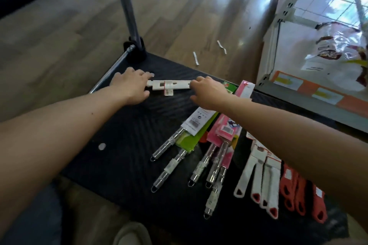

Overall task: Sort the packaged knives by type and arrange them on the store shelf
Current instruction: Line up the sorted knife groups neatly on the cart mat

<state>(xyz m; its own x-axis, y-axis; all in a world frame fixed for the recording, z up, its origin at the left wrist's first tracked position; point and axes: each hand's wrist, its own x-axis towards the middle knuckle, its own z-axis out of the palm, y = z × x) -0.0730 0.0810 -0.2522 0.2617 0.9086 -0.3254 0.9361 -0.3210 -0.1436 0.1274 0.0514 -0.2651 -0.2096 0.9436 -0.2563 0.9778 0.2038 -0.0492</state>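
Observation:
A white packaged knife (169, 85) lies crosswise on the far part of a black cart platform (123, 129). My left hand (130, 85) holds its left end and my right hand (207, 90) grips its right end. Nearer me lie several knives with clear handles in green and pink card sleeves (191, 145). To their right are white-handled knives (256, 177) and red-handled knives (298, 195), partly hidden under my right forearm.
The cart's grey handle post (127, 6) rises at the far left corner. A white metal store shelf (310, 93) with orange price strips stands at the right, holding a printed plastic bag (336, 49). Paper scraps (222, 46) lie on the wooden floor. A shoe tip (131, 233) shows below.

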